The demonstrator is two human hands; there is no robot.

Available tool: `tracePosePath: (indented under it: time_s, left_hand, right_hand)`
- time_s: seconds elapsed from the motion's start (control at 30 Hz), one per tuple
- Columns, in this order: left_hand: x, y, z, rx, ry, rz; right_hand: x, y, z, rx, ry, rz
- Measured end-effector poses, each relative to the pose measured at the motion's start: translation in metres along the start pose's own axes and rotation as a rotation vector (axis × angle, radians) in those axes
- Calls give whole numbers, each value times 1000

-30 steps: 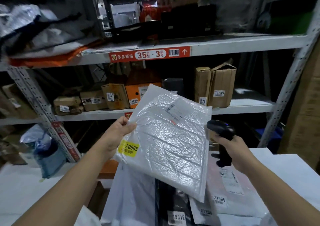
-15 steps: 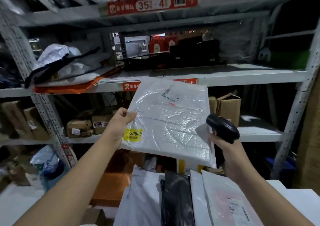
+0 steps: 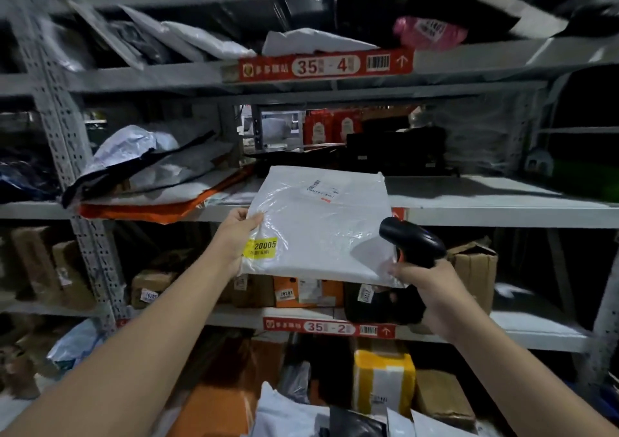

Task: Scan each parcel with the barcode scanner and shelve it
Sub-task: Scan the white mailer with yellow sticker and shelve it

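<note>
A flat white plastic parcel point(image 3: 321, 229) with a yellow 20005 sticker point(image 3: 261, 248) is held out at the front edge of the middle shelf point(image 3: 485, 207). My left hand point(image 3: 236, 235) grips its left edge by the sticker. My right hand point(image 3: 425, 286) holds a black barcode scanner point(image 3: 413, 240) at the parcel's lower right corner, and its fingertips touch that corner. The parcel's far end, with a printed shipping label point(image 3: 323, 188), lies over the shelf edge.
Grey metal racking carries red tags 35-4 point(image 3: 326, 65) and 35-2 point(image 3: 330, 327). Soft mailers point(image 3: 140, 165) pile on the middle shelf's left; dark boxes point(image 3: 395, 148) stand at its back. Cardboard boxes point(image 3: 474, 269) fill the shelf below. Several parcels point(image 3: 335, 413) lie at the bottom.
The view has tilted up from the table to the racking. Both hands have lifted the parcel and carried it forward, from below the middle shelf up to its front edge.
</note>
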State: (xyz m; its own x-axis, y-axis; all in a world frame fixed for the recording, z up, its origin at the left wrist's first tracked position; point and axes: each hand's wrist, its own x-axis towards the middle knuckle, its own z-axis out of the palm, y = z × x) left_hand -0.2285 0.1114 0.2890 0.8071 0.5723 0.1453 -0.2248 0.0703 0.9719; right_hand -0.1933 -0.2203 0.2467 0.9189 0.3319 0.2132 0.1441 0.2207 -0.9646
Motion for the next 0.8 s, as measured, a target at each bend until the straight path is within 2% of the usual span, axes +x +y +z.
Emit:
tracePosePath:
  time_s: [0.1,0.27,0.33,0.57,0.7,0.8]
  left_hand:
    - [27,12,-11,-23,-72,-25]
    - [61,31,-38,41,-530,-187]
    - [79,33,-42,106,-587,-181]
    - [153,23,-32,239,-248,-81]
    - [190,18,-22,236,-47,-18]
    - [214,12,-14,313,33,27]
  right_hand:
    - [37,-8,22,-66,34,-52]
    - [106,-19,47,-168,72,-105]
    - [133,-23,56,-197,96,-98]
    - [219,-19,95,-153,117,-23]
    - [263,-20,113,-152,156,27]
    - [286,-20,120,-199,205,84]
